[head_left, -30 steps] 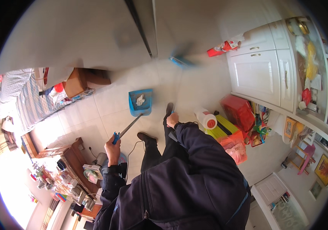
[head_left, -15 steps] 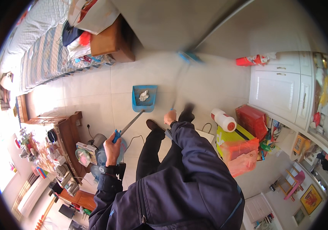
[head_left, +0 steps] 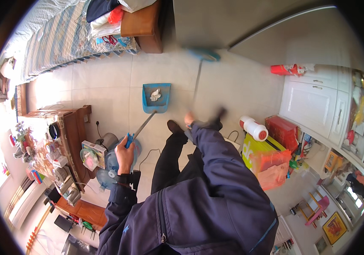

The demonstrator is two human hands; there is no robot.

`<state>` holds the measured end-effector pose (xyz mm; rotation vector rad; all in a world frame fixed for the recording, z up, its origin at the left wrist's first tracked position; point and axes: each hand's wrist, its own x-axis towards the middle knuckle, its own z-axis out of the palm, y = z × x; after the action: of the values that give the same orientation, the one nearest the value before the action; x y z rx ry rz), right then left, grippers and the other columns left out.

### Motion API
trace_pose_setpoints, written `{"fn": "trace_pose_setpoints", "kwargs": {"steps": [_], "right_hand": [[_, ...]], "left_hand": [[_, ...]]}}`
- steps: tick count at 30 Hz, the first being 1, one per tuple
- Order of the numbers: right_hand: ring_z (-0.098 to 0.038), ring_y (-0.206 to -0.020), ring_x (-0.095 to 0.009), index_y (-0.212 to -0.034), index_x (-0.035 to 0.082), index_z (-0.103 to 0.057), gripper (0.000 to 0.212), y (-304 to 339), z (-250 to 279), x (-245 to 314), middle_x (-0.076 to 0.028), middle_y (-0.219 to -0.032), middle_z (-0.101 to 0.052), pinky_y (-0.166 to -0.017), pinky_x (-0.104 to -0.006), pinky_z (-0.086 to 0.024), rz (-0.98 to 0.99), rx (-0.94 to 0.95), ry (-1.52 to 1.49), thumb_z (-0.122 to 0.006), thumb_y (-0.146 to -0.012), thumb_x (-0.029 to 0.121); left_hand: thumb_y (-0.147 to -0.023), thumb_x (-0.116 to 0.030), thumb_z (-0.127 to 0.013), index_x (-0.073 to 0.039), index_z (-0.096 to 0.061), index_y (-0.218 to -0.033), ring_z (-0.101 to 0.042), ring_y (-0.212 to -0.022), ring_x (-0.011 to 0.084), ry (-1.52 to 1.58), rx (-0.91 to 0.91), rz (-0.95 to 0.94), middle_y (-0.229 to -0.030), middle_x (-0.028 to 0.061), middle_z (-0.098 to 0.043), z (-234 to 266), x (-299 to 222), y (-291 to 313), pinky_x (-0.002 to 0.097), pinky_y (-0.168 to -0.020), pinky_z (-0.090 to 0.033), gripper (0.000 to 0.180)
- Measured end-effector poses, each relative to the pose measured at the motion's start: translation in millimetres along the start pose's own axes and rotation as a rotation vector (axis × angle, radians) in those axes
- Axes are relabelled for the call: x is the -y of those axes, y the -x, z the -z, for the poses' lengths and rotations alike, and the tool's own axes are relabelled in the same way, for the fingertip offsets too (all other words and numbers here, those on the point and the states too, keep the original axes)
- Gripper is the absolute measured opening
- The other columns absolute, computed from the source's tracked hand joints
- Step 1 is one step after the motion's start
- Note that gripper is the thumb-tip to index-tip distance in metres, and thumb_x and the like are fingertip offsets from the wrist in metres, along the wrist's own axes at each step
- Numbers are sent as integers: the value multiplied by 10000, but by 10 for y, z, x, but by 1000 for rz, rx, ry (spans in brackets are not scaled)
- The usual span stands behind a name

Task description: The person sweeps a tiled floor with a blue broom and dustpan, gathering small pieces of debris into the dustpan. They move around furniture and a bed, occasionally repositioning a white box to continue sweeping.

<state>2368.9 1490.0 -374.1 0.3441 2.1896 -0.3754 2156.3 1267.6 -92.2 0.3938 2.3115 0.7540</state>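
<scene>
**Broom swung out ahead, dustpan held low on the tiles**

Nearest, the left hand (head_left: 124, 154) is closed around the blue grip of the dustpan's long handle, arm bent and held close to the body. The right hand (head_left: 189, 119) is wrapped on the broom (head_left: 196, 80) stick, arm stretched forward; the hand is blurred, so it is moving fast.

Over the last 1 s the view has tilted: more of the bed (head_left: 58, 38) now shows at the top, and the cupboard (head_left: 318, 102) has slid right. The broom head, earlier off to one side, now sits straight ahead near the far wall, well apart from the pan. That reads as a sweep stroke under way, with the pan kept steady to receive.

The dustpan (head_left: 156, 98) rests flat on the floor (head_left: 105, 89) just beyond the feet, 1 crumpled white scrap (head_left: 155, 95) inside it. The broom head lies beyond it, blurred.
</scene>
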Motion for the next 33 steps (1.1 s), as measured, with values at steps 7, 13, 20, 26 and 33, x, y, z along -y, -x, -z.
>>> {"fn": "trace_pose_setpoints", "kwargs": {"steps": [7, 13, 20, 26, 33], "right_hand": [[-585, -534, -246, -662, 64, -622, 118, 1365, -420, 13, -107, -598, -601, -458, -411, -393, -270, 179, -1000, -562, -738, 132], [-370, -384, -114, -607, 55, -402, 218, 2465, 484, -145, -21, -521, -391, -384, -254, -285, -421, 133, -2253, -497, -797, 8], [-395, -385, -157, -602, 62, -424, 212, 2936, 416, -368, -51, -522, -425, -374, -290, -308, -537, -135, -2511, -518, -792, 49], [-380, -385, -151, -656, 56, -436, 179, 3500, 13, -1281, -39, -541, -409, -377, -284, -285, -573, -481, -2702, -512, -818, 48], [-410, -429, -150, -704, 86, -440, 309, 4244, -887, -2187, -23, -575, -423, -400, -288, -320, -555, -701, -2983, -489, -914, 308]], "left_hand": [[-741, -114, -617, 7, -621, -1129, -563, -589, 138, -20, -69, -30, -652, 145, -587, 88, -103, 107, 291, -595, -454, 406], [-727, -135, -614, -5, -629, -1119, -591, -588, 183, -34, -13, -46, -657, 187, -596, 41, -324, 149, 328, -607, -464, 413], [-726, -147, -603, 6, -624, -1121, -581, -588, 203, -108, 89, -151, -664, 197, -589, -304, -829, 289, 329, -610, -465, 423], [-733, -130, -617, 14, -626, -1131, -581, -620, 151, -142, 169, -206, -699, 139, -639, -1131, -1735, 392, 307, -609, -466, 423], [-757, -112, -644, 57, -601, -1143, -603, -676, 150, -241, 282, -296, -780, 161, -667, -2108, -2549, 710, 301, -648, -483, 424]]}}
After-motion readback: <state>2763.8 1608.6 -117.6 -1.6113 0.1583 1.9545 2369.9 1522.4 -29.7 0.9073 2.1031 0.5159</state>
